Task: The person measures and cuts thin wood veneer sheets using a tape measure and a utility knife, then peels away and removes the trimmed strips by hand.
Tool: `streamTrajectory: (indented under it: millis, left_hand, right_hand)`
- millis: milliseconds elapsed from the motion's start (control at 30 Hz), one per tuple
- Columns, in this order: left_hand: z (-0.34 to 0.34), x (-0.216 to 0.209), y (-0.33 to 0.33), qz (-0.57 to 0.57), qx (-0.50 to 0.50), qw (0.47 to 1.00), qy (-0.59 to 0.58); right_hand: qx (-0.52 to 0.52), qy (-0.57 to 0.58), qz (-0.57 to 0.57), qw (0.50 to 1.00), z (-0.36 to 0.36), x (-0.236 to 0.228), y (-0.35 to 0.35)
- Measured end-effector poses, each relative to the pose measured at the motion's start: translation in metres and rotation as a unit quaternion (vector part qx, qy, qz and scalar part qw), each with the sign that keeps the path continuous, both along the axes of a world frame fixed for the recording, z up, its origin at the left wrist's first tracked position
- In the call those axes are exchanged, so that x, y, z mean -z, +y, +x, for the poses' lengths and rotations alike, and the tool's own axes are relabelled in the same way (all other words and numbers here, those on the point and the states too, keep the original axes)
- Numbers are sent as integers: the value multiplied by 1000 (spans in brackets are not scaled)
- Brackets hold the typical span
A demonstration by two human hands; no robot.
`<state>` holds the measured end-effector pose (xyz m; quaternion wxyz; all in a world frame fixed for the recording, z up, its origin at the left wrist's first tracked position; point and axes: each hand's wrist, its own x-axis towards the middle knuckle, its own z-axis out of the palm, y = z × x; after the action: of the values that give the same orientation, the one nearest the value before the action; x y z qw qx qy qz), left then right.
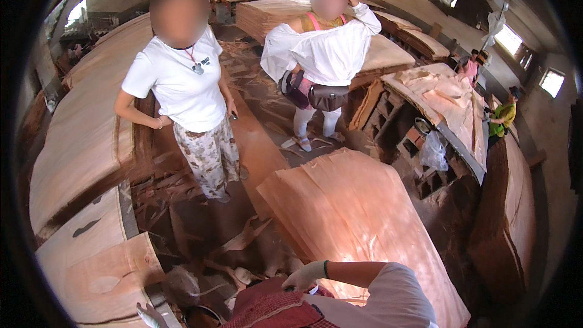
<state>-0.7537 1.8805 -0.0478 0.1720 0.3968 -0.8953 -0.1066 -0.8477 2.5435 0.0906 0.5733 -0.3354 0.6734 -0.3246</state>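
Note:
At the lower left edge, my left hand (149, 315), in a pale glove, is only partly in view. Its fingers look spread apart, beside the edge of a thin wood veneer sheet (130, 264) on the low stack there. My right hand (306, 275) wears a whitish glove with a dark cuff and is bent in at my waist, against my red checked apron (273, 307). Its fingers are curled; a small dark patch shows under them, and what they hold is hidden. A large stack of reddish veneer sheets (358, 206) lies just beyond my right arm.
A person in a white T-shirt (188, 85) stands ahead left; another with a white garment (322, 48) stands further back. Torn veneer scraps (249, 237) litter the floor. Tall veneer stacks (79, 127) line the left. At right, a veneer-topped table (437, 97) rests on blocks.

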Motion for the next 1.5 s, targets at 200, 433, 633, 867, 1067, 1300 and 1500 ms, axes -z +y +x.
streamTrajectory:
  millis: [200,433,633,867,1067,1300,1500]
  left_hand:
    - [-32,28,-38,38,-105,990,83]
    - [-106,29,-51,92,-149,982,68]
    - [-147,24,-57,116,-162,977,82]
    - [-1,13,-72,162,-261,937,168]
    - [137,-28,-7,132,-310,853,399]
    - [69,-81,174,337,-497,656,456]
    - [117,-103,220,399,-534,426,612]
  right_hand:
    - [85,0,2,996,-59,-3,-13]
    - [56,15,51,997,-116,14,-47]
    - [2,-38,101,994,-180,34,-75]
    - [-159,-45,64,984,-300,21,-128]
    - [8,19,-3,1000,-434,-33,-175]
    - [23,-54,29,998,-433,-17,-290]
    - [85,-115,-40,989,-395,7,-451]
